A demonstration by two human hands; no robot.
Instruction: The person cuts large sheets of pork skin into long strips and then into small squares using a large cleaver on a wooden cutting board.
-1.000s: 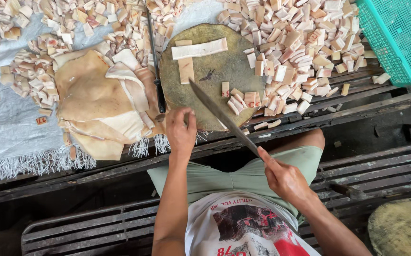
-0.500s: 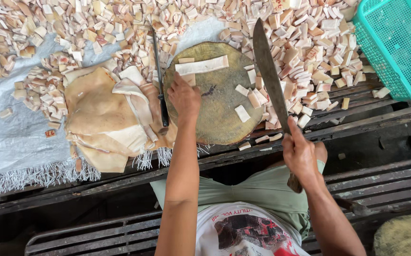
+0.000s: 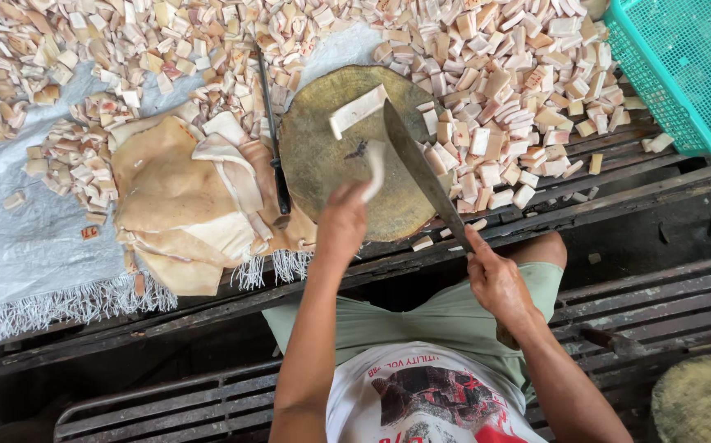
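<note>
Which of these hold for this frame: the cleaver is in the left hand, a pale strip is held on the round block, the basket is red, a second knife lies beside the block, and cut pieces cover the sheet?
1. The left hand holds the cleaver. False: the right hand grips it.
2. The left hand holds a pale strip on the round chopping block. True.
3. The basket is red. False: it is teal green.
4. A second knife lies left of the block. True.
5. Small cut pieces are spread over the sheet. True.
</note>
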